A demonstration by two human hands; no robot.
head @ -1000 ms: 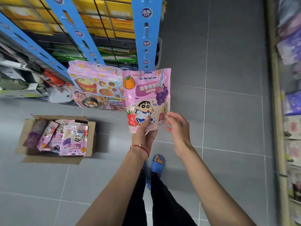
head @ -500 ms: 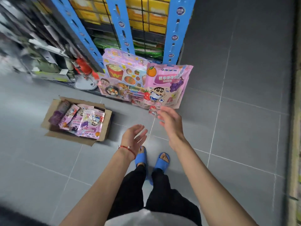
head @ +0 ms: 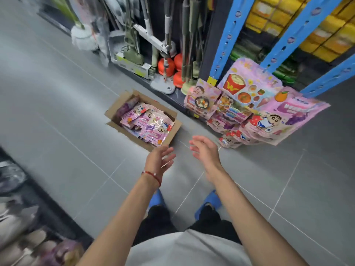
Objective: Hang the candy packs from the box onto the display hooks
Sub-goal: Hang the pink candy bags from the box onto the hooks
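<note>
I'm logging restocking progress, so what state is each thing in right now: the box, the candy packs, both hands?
Box: open, flaps out, on the floor.
Packs in the box: lying in a loose pile, not yet hung.
Hanging pack: hung at the blue strip, frontmost of its bunch.
Left hand: open, empty, near the box.
Right hand: open, empty.

left hand [head: 160, 160]: empty, fingers spread, reaching forward | right hand [head: 206, 150]: empty, fingers relaxed, alongside
</note>
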